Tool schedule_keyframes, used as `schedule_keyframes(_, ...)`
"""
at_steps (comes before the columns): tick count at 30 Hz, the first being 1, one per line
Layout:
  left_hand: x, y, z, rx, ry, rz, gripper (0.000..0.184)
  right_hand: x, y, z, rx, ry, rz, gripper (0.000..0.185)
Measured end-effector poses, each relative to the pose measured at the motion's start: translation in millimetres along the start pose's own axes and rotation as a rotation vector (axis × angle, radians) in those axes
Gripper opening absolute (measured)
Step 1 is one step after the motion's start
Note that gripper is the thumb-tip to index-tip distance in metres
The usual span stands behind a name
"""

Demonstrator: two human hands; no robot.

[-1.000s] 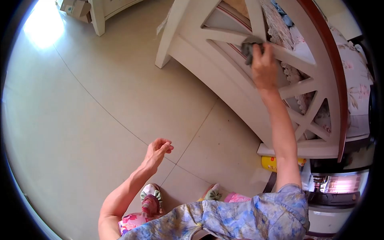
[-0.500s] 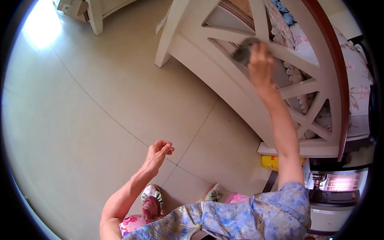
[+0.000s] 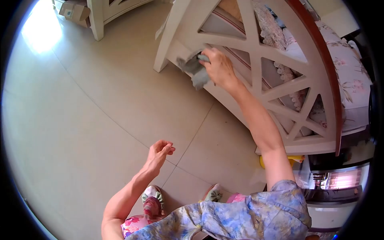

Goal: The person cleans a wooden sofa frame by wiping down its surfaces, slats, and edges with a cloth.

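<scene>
One wide tiled floor (image 3: 104, 88) leaves plenty of room to move L of the footboard (image 3: 256, 64), which slants across the upper R, lattice gaps giving inner edges all along. Its lower rail (image 3: 226, 96) curves down to a leg (image 3: 162, 60). Yellow container (image 3: 294, 159) sits by the near end, so less room there. R hand (image 3: 220, 69) reaches out, fingers clamped on the grey cloth (image 3: 200, 76), prob. bunched for grip; loose folds overhang the rail's outer edge nr the leg. Actual contact: can't tell. L hand (image 3: 160, 153), nothing visible in it, fingertips together, hovers over floor, prob. for balance.
</scene>
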State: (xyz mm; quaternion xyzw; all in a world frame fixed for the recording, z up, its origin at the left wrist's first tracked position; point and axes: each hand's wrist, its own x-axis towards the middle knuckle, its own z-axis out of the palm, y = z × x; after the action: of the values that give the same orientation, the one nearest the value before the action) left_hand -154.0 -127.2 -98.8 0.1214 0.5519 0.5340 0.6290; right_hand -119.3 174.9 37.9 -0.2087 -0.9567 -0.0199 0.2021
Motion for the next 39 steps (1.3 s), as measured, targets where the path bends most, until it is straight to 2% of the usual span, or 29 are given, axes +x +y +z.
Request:
schedule_keyframes(4, 1.3, 5.7, 5.1, 0.012, -0.012, -0.005, 0.027, -8.4, -20.6, -49.3, -0.244, 0.015, 0.004, 0.018)
schedule_keyframes(6, 3.3, 3.2, 7.4, -0.018, -0.059, 0.035, 0.028, -1.4, -20.0, -65.0, -0.455, 0.17, -0.09, 0.024)
schedule_keyframes(7, 3.3, 3.7, 7.8, -0.018, -0.065, 0.035, 0.028, 1.7, -15.9, -69.4, -0.597, 0.145, -0.109, 0.027)
schedule_keyframes(8, 3.1, 4.4, 8.2, -0.024, -0.063, 0.036, 0.028, 4.0, -12.2, -70.8, -0.603, 0.143, -0.108, 0.027)
schedule_keyframes(10, 4.2, 4.1, 9.0, -0.033, -0.063, 0.038, 0.027, 7.9, -4.0, -70.7, -0.818, 0.11, -0.015, 0.022)
schedule_keyframes(14, 6.6, -1.0, 7.9, -0.019, -0.045, 0.012, 0.026, 8.9, 18.3, -69.0, -0.977, -0.044, 0.093, 0.017)
schedule_keyframes(16, 11.2, -3.6, 9.0, -0.02, -0.046, -0.002, 0.026, 8.0, 16.2, -69.9, -1.042, -0.139, 0.056, 0.025)
schedule_keyframes(20, 15.2, -6.5, 11.7, -0.028, -0.051, -0.027, 0.026, 13.4, 14.8, -60.6, -0.953, -0.105, 0.078, 0.019)
schedule_keyframes(22, 17.3, -6.1, 9.7, -0.022, -0.055, -0.024, 0.026, 20.6, 15.9, -55.4, -0.709, -0.081, 0.188, 0.012)
schedule_keyframes(25, 22.2, -10.1, 7.6, -0.033, -0.036, -0.043, 0.027, 23.1, 20.4, -46.9, -0.604, -0.009, 0.198, 0.012)
schedule_keyframes(34, 19.3, -5.4, 7.2, -0.04, -0.044, -0.028, 0.028, 53.9, 5.2, -5.6, -0.342, -0.088, 0.218, 0.014)
schedule_keyframes(38, 18.1, -10.7, -0.3, -0.033, 0.005, -0.026, 0.026, 67.3, 11.5, 31.3, -0.127, -0.044, 0.201, 0.015)
schedule_keyframes(39, 18.2, -12.4, -2.5, -0.04, 0.005, -0.017, 0.025, 72.0, 5.8, 37.7, -0.006, 0.059, 0.188, 0.014)
